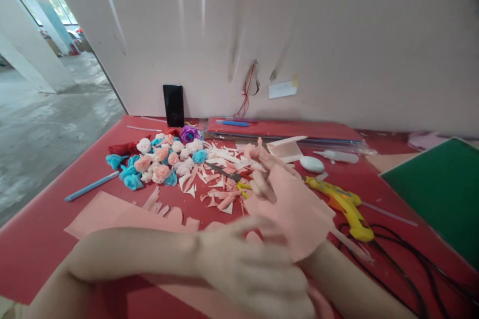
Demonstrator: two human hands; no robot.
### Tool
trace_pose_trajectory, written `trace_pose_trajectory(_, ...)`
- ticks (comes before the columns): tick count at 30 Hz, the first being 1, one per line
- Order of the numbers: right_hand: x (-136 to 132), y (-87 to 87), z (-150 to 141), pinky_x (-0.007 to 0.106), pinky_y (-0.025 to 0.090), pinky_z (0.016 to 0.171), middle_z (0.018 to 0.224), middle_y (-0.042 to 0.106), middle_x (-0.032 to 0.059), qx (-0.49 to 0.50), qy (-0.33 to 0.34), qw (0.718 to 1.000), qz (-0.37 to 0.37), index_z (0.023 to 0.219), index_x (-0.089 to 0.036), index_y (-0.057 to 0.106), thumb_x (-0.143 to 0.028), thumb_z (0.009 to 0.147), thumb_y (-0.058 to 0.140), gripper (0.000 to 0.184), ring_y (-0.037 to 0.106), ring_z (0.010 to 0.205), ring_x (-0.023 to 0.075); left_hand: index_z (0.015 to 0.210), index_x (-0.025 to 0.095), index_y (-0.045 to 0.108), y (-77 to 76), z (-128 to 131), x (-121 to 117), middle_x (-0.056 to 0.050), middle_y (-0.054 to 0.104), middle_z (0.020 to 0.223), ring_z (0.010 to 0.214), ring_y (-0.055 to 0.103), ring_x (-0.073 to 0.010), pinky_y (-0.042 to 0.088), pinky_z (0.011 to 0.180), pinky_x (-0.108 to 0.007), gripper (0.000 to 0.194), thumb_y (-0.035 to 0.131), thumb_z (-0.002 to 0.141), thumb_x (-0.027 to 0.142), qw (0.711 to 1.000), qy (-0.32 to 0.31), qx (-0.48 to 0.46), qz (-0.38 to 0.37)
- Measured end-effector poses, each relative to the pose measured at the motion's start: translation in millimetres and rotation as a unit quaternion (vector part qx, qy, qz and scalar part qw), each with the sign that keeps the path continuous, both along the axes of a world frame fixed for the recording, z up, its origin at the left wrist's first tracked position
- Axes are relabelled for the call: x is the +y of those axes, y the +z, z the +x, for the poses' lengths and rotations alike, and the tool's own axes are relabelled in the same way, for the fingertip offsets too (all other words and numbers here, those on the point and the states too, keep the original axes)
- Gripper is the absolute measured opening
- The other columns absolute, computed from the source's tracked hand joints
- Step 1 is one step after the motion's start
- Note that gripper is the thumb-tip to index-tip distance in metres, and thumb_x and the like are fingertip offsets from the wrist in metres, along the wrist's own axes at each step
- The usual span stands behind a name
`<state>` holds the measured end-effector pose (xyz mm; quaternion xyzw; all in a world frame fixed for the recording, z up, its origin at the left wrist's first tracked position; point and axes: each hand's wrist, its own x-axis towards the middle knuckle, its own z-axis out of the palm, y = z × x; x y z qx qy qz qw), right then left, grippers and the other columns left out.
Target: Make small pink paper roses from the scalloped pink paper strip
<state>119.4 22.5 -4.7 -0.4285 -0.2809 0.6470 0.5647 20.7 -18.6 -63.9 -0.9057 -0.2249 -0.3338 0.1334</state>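
A: L hand [254,264]?
B: Lower ctr, blurred, can't tell grip.
A: R hand [262,184]?
B: Mid-frame, fingers curled, holding pink sheet [299,209], rt of ctr.
A: Flowers [160,173]?
B: Left of ctr, on red table [37,239].

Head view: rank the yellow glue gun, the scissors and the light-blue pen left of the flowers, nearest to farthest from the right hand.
1. Scissors: just left of the right hand.
2. Yellow glue gun: to its right.
3. Light-blue pen: far left, past the flowers.
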Motion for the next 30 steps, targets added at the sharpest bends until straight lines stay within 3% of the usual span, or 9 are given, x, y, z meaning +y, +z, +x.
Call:
trace_pose_trajectory(2,-1.0,7.2,0.8,0.017,0.016,0.028,0.026,0.034,-0.0116,-0.002,0.005,1.000,-0.021,0.068,-0.019,0.057,-0.038,0.060,0.075,0.027,0.022,0.025,0.0041,0.094,0.027,0.062,2.1,-9.0,13.7,0.001,0.064,0.089,0.084,0.054,-0.0151,0.041,0.093,-0.037,0.016,0.052,0.082,0.023,0.990,-0.068,-0.103,0.061)
trace_pose_trajectory(5,-2.9,14.3,0.9,0.018,0.016,0.028,0.024,0.034,-0.0111,-0.005,0.005,1.000,-0.030,0.071,-0.020,0.056,-0.041,0.064,0.071,0.027,0.021,0.024,0.0052,0.092,0.019,0.062,6.7,-13.7,28.3,-0.001,0.058,0.076,0.077,0.050,-0.0151,0.038,0.080,-0.032,0.017,0.053,0.079,0.014,0.977,-0.054,-0.201,0.036)
trace_pose_trajectory(11,-0.5,10.9,7.3,0.018,0.021,0.032,0.028,0.035,-0.0110,-0.006,-0.014,1.000,0.009,0.066,-0.021,0.053,-0.039,0.065,0.071,0.025,0.023,0.029,0.0046,0.088,0.022,0.065,15.6,-16.2,34.4,0.004,0.051,0.064,0.060,0.041,-0.0108,0.029,0.061,-0.028,0.019,0.049,0.089,0.010,0.975,-0.090,-0.204,-0.003)
trace_pose_trajectory(15,3.5,8.5,10.5,0.020,0.031,0.036,0.035,0.039,-0.0098,0.006,-0.009,1.000,0.027,0.069,-0.021,0.055,-0.039,0.063,0.072,0.025,0.031,0.033,0.0062,0.080,0.018,0.066,25.2,-22.5,39.6,-0.001,0.059,0.074,0.072,0.053,-0.0121,0.040,0.066,-0.028,0.017,0.051,0.088,0.013,0.969,-0.119,-0.215,-0.033)
trace_pose_trajectory(19,6.7,8.8,14.5,0.023,0.038,0.041,0.043,0.043,-0.0086,0.002,-0.059,0.996,0.066,0.070,-0.020,0.058,-0.036,0.066,0.068,0.019,0.040,0.039,0.0078,0.075,0.016,0.068,31.5,-29.1,46.6,-0.005,0.064,0.077,0.073,0.059,-0.0132,0.047,0.068,-0.028,0.014,0.059,0.085,0.018,0.961,-0.115,-0.227,-0.106)
trace_pose_trajectory(24,15.3,5.4,25.3,0.024,0.037,0.046,0.046,0.049,-0.0055,-0.055,-0.146,0.975,0.160,0.069,-0.018,0.066,-0.031,0.069,0.065,0.013,0.045,0.045,0.0082,0.072,0.013,0.070,31.6,-31.2,49.8,-0.003,0.064,0.065,0.057,0.059,-0.0087,0.050,0.053,-0.019,0.015,0.061,0.083,0.019,0.929,-0.113,-0.271,-0.226)
trace_pose_trajectory(30,16.2,0.0,22.0,0.023,0.026,0.039,0.035,0.043,-0.0080,-0.136,-0.229,0.932,0.248,0.069,-0.019,0.067,-0.030,0.073,0.063,0.012,0.034,0.033,0.0060,0.076,0.012,0.068,36.0,-29.6,46.2,-0.008,0.073,0.078,0.071,0.068,-0.0134,0.057,0.062,-0.022,0.013,0.058,0.084,0.017,0.908,-0.136,-0.277,-0.283)
